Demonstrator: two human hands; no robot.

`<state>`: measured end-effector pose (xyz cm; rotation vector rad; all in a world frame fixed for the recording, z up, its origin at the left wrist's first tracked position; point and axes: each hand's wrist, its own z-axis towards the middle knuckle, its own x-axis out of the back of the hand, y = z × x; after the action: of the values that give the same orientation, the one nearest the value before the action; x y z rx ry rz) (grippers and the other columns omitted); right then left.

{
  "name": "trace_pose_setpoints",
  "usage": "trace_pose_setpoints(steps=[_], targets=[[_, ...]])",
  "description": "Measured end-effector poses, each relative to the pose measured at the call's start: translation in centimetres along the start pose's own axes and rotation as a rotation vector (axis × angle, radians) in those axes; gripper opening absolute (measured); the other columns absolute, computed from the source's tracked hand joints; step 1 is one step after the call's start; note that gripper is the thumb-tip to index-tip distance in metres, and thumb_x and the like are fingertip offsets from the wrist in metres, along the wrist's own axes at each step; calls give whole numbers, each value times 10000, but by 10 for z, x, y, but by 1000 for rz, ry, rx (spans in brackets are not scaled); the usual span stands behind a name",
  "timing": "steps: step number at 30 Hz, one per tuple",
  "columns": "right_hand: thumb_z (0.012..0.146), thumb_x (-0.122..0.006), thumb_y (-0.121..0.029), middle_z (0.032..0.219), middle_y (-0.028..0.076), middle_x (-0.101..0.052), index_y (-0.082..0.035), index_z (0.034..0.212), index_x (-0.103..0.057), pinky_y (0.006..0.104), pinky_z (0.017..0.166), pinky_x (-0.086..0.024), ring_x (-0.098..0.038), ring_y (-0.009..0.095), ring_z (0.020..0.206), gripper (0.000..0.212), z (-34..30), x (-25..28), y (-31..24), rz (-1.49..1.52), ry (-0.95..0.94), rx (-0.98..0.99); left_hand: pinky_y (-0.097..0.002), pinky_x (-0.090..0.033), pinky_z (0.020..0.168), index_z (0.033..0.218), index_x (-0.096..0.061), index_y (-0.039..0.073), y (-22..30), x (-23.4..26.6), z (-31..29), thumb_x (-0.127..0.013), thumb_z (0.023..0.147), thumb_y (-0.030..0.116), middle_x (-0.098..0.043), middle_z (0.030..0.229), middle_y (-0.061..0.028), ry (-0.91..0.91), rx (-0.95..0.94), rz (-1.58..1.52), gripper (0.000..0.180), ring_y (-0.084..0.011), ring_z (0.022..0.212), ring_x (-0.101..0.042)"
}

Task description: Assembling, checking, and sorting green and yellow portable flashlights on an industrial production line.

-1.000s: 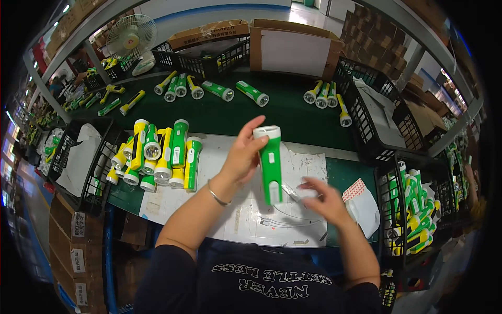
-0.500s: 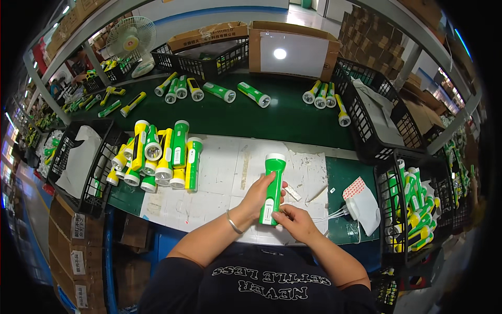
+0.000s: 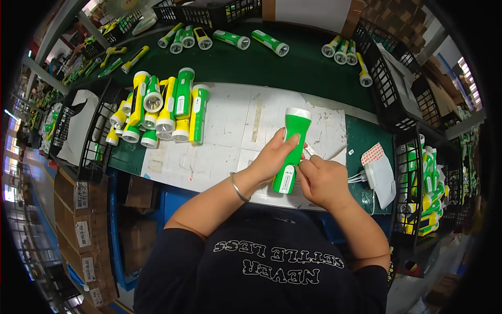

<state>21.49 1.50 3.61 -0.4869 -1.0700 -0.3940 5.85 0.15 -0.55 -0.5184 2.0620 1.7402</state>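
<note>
My left hand is wrapped round a green flashlight with a white head rim. It is held up over the white work surface, head pointing away from me, a pale label on its lower end. Just right of the flashlight's body is my right hand, its fingers curled and pinched together against the side. Whether anything small is between those fingertips is hidden. Off to the left, a pile of yellow and green flashlights rests on the surface, some standing on their heads.
A white board covers the bench middle. At right are a white pouch with cables and a black crate full of flashlights. Another black crate stands at left. More flashlights lie on the green shelf beyond.
The view has tipped downward. My right hand has moved from the flashlight's lower end up along its right side, fingers more curled. My left hand keeps its grip; the flashlight now tilts slightly right.
</note>
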Motion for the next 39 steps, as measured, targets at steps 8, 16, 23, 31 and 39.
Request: trace_pose_setpoints(steps=[8, 16, 23, 31, 39], targets=[[674, -692, -236, 581, 19, -446, -148, 608, -497, 329, 404, -360, -463, 199, 434, 224, -27, 3, -29, 314, -211, 406, -270, -487, 647, 1159, -426, 62, 18, 25, 2, -325, 957, 464, -571, 971, -94, 22, -5, -62, 460, -136, 764, -555], [713, -737, -236, 565, 46, -452, -86, 648, -462, 339, 448, -385, -493, 224, 494, 321, 4, -18, -20, 484, 113, -317, -269, -505, 678, 1199, -398, 45, 7, 6, -12, -468, 941, 239, -559, 1008, -100, -100, -4, -65, 330, -134, 824, -570], [800, -678, -168, 582, -36, -393, -59, 620, -403, 216, 468, -287, -344, 32, 555, 347, 5, -6, 34, 862, 79, -606, -283, -493, 721, 1187, -402, 27, 15, 22, -20, -523, 915, 272, -578, 975, -94, -93, 47, 364, 386, -142, 795, -582], [659, -787, -186, 830, -22, -507, -139, 1192, -520, 179, 577, -366, -453, 39, 700, 599, 18, 16, 47, 1021, -424, -426, -386, -499, 712, 1146, -482, 89, 44, 25, -42, -651, 722, 180, -603, 968, -115, -200, -373, 1448, 466, -306, 845, -602], [607, -812, -131, 844, -59, -450, -146, 1196, -501, 139, 544, -274, -386, 1, 684, 666, 7, 14, 57, 1168, -400, -514, -375, -497, 727, 1045, -536, 74, 76, 57, -64, -646, 712, 214, -611, 951, -113, -198, -105, 1688, 379, -292, 852, -605]])
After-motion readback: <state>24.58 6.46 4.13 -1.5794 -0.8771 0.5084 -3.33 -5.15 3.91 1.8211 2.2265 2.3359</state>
